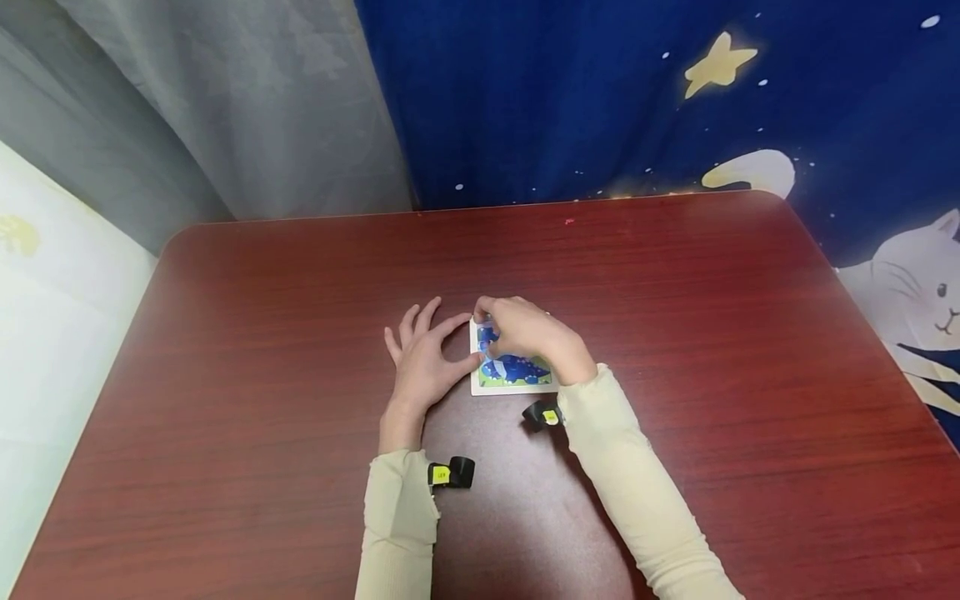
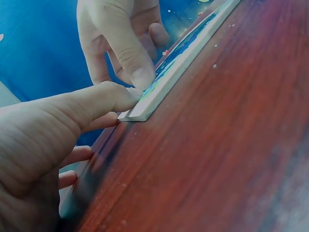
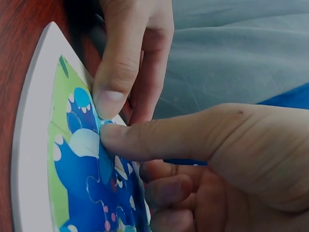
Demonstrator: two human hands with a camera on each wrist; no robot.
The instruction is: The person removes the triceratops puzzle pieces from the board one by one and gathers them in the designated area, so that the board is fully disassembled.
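A jigsaw puzzle [image 1: 517, 372] with a blue dinosaur picture lies flat in a white-rimmed board, and both hands meet at its left side. The left hand [image 1: 427, 367] has its fingers spread. Its thumb and index finger touch the board's left edge, the thumb lying over the rim in the left wrist view. From above, the right hand [image 1: 528, 333] curls over the far left part, its thumb and fingers about a puzzle piece [image 3: 106, 166]. That piece is partly hidden by the right thumb. Interlocking blue pieces and a green background show around it.
The board rests on a reddish-brown wooden table [image 1: 300, 333]. Black wrist cameras [image 1: 461, 472] with yellow labels sit at both sleeves. A grey curtain [image 1: 285, 108] and a blue curtain [image 1: 562, 100] with stars hang behind the far edge. A small red speck [image 1: 569, 222] lies near that edge.
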